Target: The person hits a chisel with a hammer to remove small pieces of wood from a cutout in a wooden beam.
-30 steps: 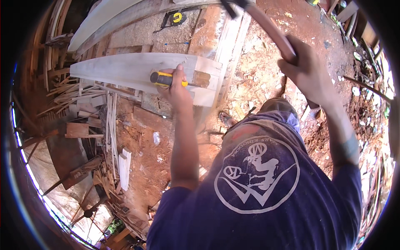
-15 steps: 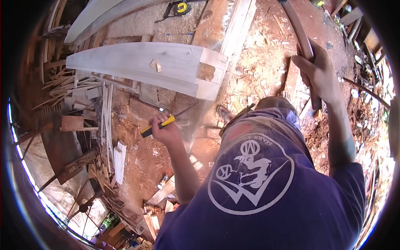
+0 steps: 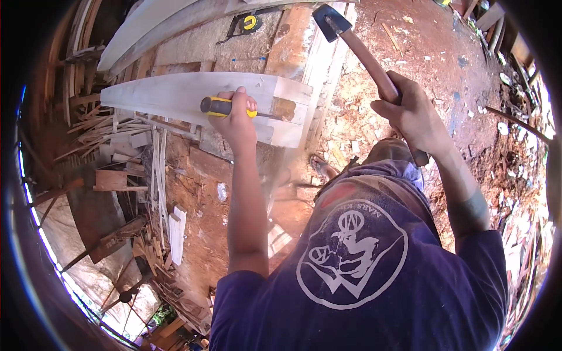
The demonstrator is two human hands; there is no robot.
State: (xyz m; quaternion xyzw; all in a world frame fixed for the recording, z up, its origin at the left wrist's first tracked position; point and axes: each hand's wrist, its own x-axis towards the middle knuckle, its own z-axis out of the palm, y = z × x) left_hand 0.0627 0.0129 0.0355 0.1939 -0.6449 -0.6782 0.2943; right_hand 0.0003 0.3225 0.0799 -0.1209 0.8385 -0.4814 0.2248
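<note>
My left hand is closed round the yellow-and-black handle of a chisel, over a pale wooden beam. The chisel points right, toward a brownish recess near the beam's right end; whether its tip touches the wood I cannot tell. In my right hand is the wooden handle of a hatchet-like tool, raised to the right of the beam. Its broad dark metal head points up and left, apart from the chisel; its exact kind is unclear.
A yellow-and-black tape measure lies beyond the beam. Another long pale timber curves across the far left. Thin wood strips and offcuts are piled at left. Chips litter the reddish ground, near my foot.
My left hand has moved up from beside the beam to over it, carrying the chisel. My right hand has shifted left and lower, bringing the hatchet-like tool's head into view.
</note>
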